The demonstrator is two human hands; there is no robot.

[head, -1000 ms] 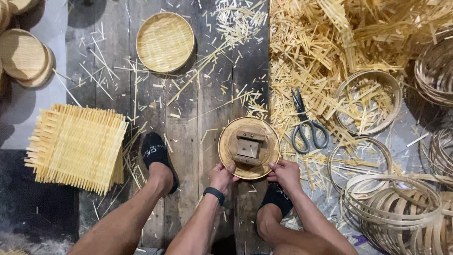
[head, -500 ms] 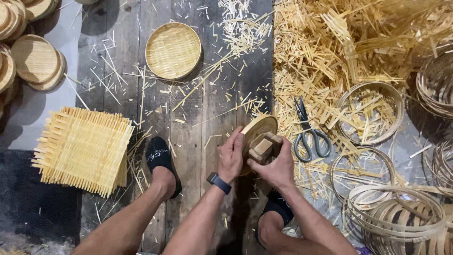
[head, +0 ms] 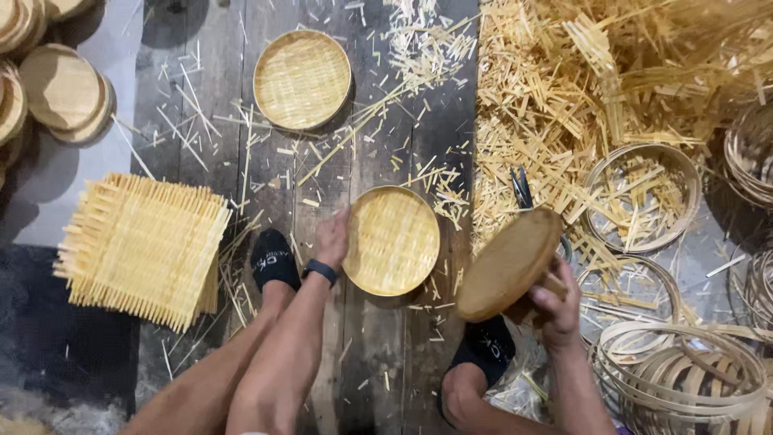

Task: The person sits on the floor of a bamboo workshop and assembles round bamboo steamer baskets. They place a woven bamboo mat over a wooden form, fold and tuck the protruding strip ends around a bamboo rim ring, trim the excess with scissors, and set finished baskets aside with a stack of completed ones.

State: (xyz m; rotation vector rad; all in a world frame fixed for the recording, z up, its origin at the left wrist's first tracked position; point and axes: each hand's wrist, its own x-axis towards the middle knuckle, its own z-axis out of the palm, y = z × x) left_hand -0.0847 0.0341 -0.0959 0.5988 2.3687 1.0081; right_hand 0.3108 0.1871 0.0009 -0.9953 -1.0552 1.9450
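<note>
Two round woven trays are lying on the floor — one far (head: 302,79), one near (head: 392,240). One wooden disc (head: 509,264) is sitting in the right hand (head: 557,308). One stack of square woven mats (head: 141,246) is resting at left — two black socks (head: 274,258) are showing too.

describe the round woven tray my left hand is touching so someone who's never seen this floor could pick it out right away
Start at the dark wooden planks running down the middle of the floor. Two round woven bamboo trays lie there; take the near tray, just ahead of the feet, with the left hand on its left rim. The far tray lies untouched, and the wooden disc in the right hand is solid, not woven.
</note>
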